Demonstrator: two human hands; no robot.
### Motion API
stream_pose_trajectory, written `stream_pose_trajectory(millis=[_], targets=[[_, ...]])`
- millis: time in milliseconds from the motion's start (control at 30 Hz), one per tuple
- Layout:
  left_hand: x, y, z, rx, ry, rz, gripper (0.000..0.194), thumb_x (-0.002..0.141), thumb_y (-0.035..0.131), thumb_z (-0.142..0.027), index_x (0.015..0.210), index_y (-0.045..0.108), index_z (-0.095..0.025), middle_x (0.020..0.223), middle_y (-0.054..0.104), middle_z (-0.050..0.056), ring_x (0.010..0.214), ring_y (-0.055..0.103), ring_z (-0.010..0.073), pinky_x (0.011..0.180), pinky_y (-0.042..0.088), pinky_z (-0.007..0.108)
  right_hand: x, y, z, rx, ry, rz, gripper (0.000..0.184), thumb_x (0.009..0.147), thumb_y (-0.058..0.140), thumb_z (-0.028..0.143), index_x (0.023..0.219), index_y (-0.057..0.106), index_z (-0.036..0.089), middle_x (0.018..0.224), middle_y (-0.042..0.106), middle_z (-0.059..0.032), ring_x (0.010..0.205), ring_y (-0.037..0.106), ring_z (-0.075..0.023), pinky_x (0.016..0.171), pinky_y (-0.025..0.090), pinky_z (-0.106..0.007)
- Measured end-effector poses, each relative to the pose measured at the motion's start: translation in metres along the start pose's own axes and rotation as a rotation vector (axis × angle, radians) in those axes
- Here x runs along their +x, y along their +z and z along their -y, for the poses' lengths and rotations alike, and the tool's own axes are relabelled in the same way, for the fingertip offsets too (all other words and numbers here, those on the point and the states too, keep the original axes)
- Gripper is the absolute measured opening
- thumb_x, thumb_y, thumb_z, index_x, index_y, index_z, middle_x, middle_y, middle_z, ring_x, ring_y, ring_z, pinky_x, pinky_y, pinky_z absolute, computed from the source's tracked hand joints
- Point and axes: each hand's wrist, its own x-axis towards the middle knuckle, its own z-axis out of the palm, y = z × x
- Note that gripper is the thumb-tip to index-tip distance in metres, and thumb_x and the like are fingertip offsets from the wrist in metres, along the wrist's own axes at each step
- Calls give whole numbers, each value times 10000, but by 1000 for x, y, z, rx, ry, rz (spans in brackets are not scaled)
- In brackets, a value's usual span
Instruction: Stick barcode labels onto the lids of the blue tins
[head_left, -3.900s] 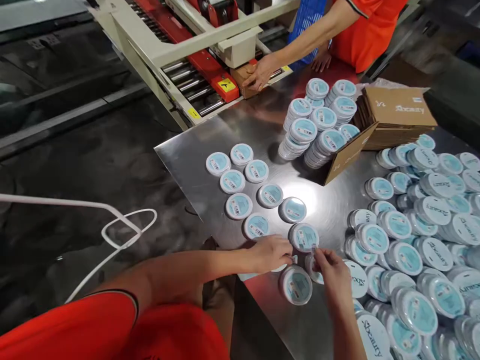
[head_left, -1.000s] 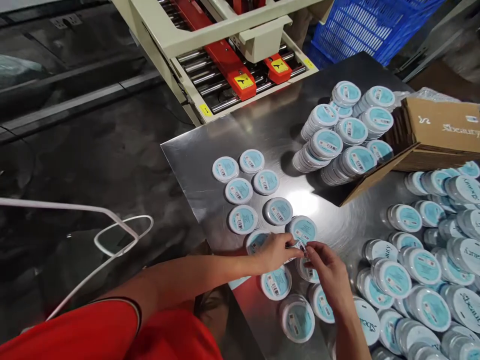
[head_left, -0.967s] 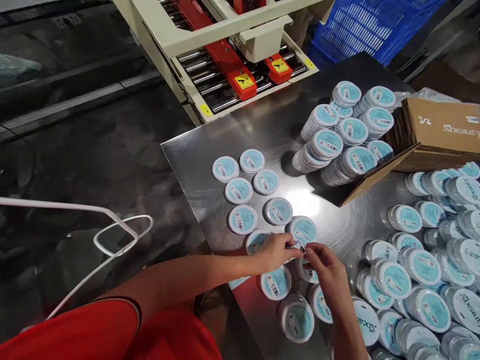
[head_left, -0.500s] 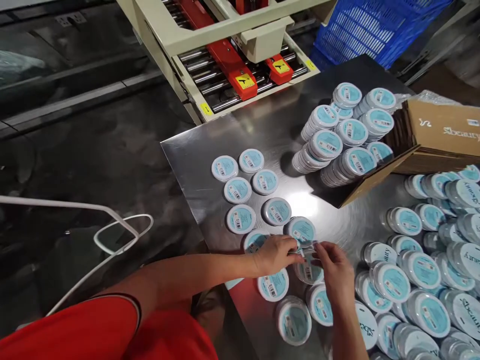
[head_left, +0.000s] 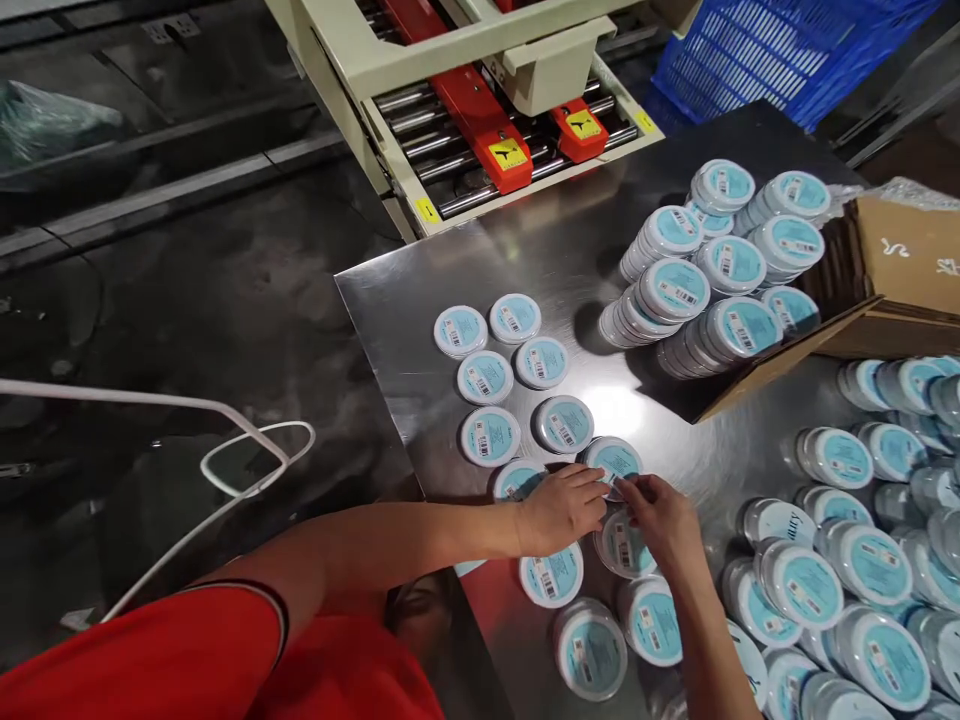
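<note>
Left hand (head_left: 561, 510) and right hand (head_left: 660, 522) meet, fingers curled, at a round blue-topped tin (head_left: 611, 462) near the near edge of the steel bench (head_left: 480, 270); any grip cannot be told.

Pale blue round containers (head_left: 490, 436) with white rims, black-and-white barcode stickers (head_left: 484, 446), silver steel desk (head_left: 420, 290), red-orange shirt sleeve (head_left: 142, 650), bright blue lattice crate (head_left: 787, 50), cream machine frame (head_left: 450, 60), red rails (head_left: 480, 130), yellow-and-black labels (head_left: 508, 154), brown cardboard box (head_left: 892, 280)
</note>
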Motion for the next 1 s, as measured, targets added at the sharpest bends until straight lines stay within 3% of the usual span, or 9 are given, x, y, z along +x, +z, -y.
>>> stream_pose_trajectory(millis=[467,633,767,900,1000], targets=[[0,-2,-2,-62,-23,-8,254,1018,560,-249,1077,748,-90,1330,687,167,1408,509,298,1191,390,448,3,-7,14,-136,24,112,403,807,499,578,846,675,218,726,731,-69,712,672,-240,655,446,-323],[-1,0,-3,-23,-22,-61,292,1045,464,-203,1067,737,-101,1386,654,156,1381,531,273,1194,377,413,-1,-9,31,-300,8,133,358,892,448,462,889,677,186,877,769,-110,845,694,-245,719,431,-313],[0,-4,-7,90,-33,3,341,1049,377,-142,1117,710,-113,1403,642,141,1390,511,254,1178,386,421,-7,-7,47,-462,50,143,390,959,377,388,1041,651,123,1048,756,-183,986,704,-261,782,435,-314],[0,-2,-9,117,-47,-1,296,1034,422,-141,1104,708,-117,1373,657,145,1356,534,259,1168,390,460,-17,-19,52,-549,187,81,586,944,416,549,1129,600,24,1061,719,-305,1027,707,-360,801,466,-392],[4,6,-5,75,-55,-12,222,997,516,-142,1076,721,-112,1339,677,149,1312,576,261,1160,400,449,-27,-35,48,-509,247,-38,634,899,470,608,1170,572,44,1002,736,-274,980,723,-376,785,493,-424]])
